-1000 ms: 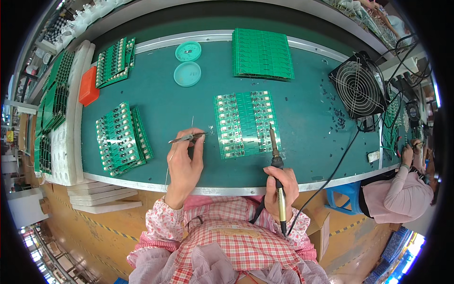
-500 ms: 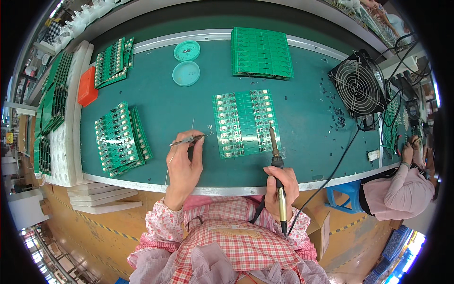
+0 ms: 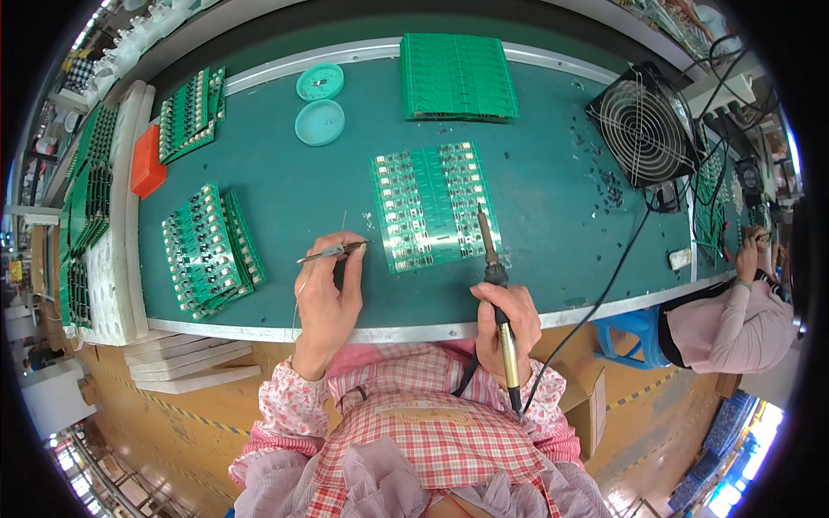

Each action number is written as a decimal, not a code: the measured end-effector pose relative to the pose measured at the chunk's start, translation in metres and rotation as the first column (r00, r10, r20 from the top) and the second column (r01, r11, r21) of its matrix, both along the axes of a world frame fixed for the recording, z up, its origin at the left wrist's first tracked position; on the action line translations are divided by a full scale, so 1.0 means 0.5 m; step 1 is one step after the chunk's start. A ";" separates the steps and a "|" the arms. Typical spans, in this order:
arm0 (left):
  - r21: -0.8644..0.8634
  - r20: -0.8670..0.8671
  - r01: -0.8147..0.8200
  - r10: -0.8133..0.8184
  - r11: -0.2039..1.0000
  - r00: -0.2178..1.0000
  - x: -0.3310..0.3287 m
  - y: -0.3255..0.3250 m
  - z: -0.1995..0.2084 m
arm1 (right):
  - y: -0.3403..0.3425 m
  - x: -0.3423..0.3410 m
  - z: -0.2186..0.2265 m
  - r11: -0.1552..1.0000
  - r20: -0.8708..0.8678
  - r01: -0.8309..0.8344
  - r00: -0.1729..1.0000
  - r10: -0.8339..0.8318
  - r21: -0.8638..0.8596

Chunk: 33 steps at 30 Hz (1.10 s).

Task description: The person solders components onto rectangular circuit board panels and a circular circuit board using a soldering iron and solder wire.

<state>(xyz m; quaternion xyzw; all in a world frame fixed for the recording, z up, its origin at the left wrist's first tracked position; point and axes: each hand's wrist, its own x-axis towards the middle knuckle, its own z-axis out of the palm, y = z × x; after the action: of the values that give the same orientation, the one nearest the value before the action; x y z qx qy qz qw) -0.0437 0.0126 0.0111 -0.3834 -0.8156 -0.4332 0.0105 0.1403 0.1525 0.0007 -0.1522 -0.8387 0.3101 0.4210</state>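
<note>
Fingers of the left hand (image 3: 329, 289) pinch tweezers (image 3: 332, 252) beside the green circuit panel (image 3: 430, 207); the right hand (image 3: 509, 324) grips a soldering iron (image 3: 490, 250) over its lower edge, near the teal bench's (image 3: 276, 181) metal front rim, open mat around

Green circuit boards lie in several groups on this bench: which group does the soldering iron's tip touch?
The flat panel at the mat's centre, under the soldering iron in the right hand. The other stacks lie left and behind.

Green circuit-board panel (image 3: 429, 207) flat on the mat, soldering iron (image 3: 494, 285) tip and tweezers (image 3: 332, 252) at its near edge.
</note>
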 end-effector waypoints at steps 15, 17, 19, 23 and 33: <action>0.007 0.023 0.156 -0.157 0.988 0.987 0.052 0.003 0.003 | -0.002 -0.002 -0.008 1.000 -0.042 0.012 0.999 -0.012 0.002; 0.002 0.020 0.156 -0.156 0.988 0.988 0.053 0.002 0.004 | -0.001 -0.001 -0.007 1.000 -0.042 0.008 0.999 -0.008 0.002; -0.003 0.017 0.155 -0.155 0.988 0.988 0.054 0.002 0.004 | -0.001 0.000 -0.006 1.000 -0.042 0.004 0.999 -0.004 0.003; -0.011 0.008 0.148 -0.148 0.989 0.989 0.055 0.003 0.003 | 0.000 -0.001 -0.006 1.000 -0.040 0.001 0.999 -0.001 0.001; 0.013 -0.013 0.144 -0.143 0.990 0.990 0.053 0.006 0.001 | -0.010 0.001 0.026 0.981 -0.113 -0.128 0.987 0.112 -0.147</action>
<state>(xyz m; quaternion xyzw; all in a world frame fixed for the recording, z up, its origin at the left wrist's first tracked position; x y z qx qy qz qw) -0.0174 0.0156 0.0117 -0.4435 -0.7829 -0.4361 -0.0134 0.1407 0.1476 0.0137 -0.1167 -0.7968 0.4063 0.4317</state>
